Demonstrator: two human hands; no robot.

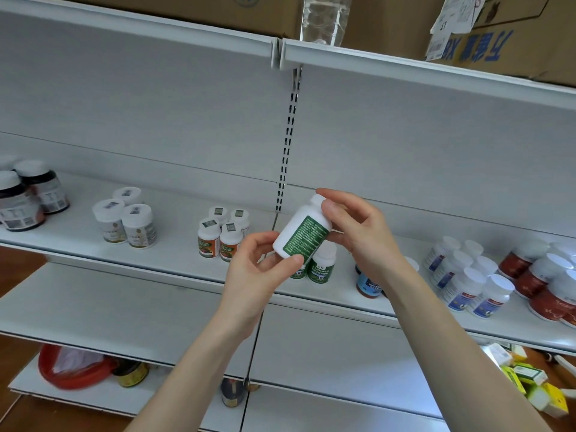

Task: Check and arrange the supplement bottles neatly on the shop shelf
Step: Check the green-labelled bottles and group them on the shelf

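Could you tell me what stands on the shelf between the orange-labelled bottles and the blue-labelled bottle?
Head view: green-labelled bottles, partly behind the held bottle.

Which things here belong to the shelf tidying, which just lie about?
Job: white green-labelled plastic bottle in left hand and right hand; white-capped supplement bottles on white metal shelf.
Lying about: brown cardboard boxes overhead; red plastic bag below.

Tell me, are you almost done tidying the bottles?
Partway, I think. Done-looking: the orange-label bottles and blue-label bottles stand upright in small groups on the shelf. In hand: the left hand and right hand hold a green-label bottle tilted, its printed side towards the camera. Left: standing it by the green-label pair beyond it. Which bottles were checked, I cannot tell.
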